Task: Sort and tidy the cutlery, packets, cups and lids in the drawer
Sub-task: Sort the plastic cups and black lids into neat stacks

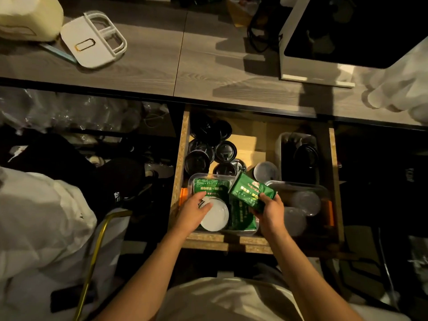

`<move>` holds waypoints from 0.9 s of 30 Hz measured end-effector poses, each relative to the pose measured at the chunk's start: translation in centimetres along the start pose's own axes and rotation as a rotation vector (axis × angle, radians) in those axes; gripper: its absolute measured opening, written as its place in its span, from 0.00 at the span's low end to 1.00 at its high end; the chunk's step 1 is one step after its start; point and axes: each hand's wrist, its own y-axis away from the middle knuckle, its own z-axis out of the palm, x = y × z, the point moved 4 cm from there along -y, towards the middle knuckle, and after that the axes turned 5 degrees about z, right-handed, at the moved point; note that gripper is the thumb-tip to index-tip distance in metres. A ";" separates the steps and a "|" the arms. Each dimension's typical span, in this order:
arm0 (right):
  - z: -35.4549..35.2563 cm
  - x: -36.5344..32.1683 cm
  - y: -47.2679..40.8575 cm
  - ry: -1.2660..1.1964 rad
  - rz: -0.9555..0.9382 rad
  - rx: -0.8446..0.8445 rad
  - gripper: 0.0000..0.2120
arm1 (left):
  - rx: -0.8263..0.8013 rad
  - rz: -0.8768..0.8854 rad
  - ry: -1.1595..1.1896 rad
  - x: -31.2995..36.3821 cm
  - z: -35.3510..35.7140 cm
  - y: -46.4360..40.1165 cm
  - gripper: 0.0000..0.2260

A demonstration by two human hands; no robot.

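Note:
The wooden drawer stands pulled out below the desk. My right hand grips a green packet, tilted above a clear tray that holds more green packets. My left hand pinches the rim of a white lid lying in that tray. Several black cup lids fill the drawer's back left corner. A translucent cup sits mid-drawer. At the right, a second clear tray holds clear lids.
A clear box with dark items stands at the drawer's back right. On the desk lie a white lunch box and a white-framed monitor. White bags and a gold chair frame crowd the left.

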 end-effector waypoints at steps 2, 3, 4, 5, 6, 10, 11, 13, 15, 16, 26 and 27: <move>-0.5 0.5 -0.3 -0.040 -0.017 -0.002 0.08 | 0.029 0.027 -0.069 -0.3 0.3 -0.1 0.23; -0.7 0.6 -0.4 -0.063 -0.023 -0.005 0.09 | 0.050 0.037 -0.091 -0.4 0.4 -0.1 0.22; -0.9 0.8 -0.5 -0.090 -0.026 -0.004 0.09 | 0.076 0.040 -0.090 -0.5 0.5 -0.2 0.21; -1.1 1.0 -0.5 -0.117 -0.023 0.003 0.09 | 0.101 0.033 -0.064 -0.7 0.5 -0.3 0.19; -1.3 1.1 -0.6 -0.143 -0.015 0.008 0.08 | 0.125 0.031 -0.034 -0.7 0.5 -0.2 0.18; -2.4 0.6 -0.6 -0.204 -0.008 0.020 0.08 | 0.189 0.047 0.104 -0.1 0.0 -0.1 0.13; -2.6 0.1 -0.5 -0.209 -0.020 0.028 0.08 | 0.205 0.047 0.146 0.2 -0.1 -0.1 0.13; -3.0 -0.8 -0.5 -0.244 -0.046 0.032 0.08 | 0.229 0.056 0.202 1.1 -0.1 -0.1 0.14; -3.3 -1.4 -0.6 -0.283 -0.070 0.023 0.08 | 0.242 0.067 0.221 2.2 0.5 -0.6 0.15; -3.4 -1.7 -0.7 -0.278 -0.079 0.019 0.08 | 0.248 0.063 0.220 2.8 1.0 -0.9 0.15; -2.7 -1.2 -2.1 -0.140 -0.025 -0.049 0.05 | 0.264 -0.020 0.280 4.4 5.2 -3.6 0.16; -2.5 -1.0 -2.2 -0.106 -0.025 -0.059 0.06 | 0.257 -0.026 0.297 4.2 5.3 -3.5 0.16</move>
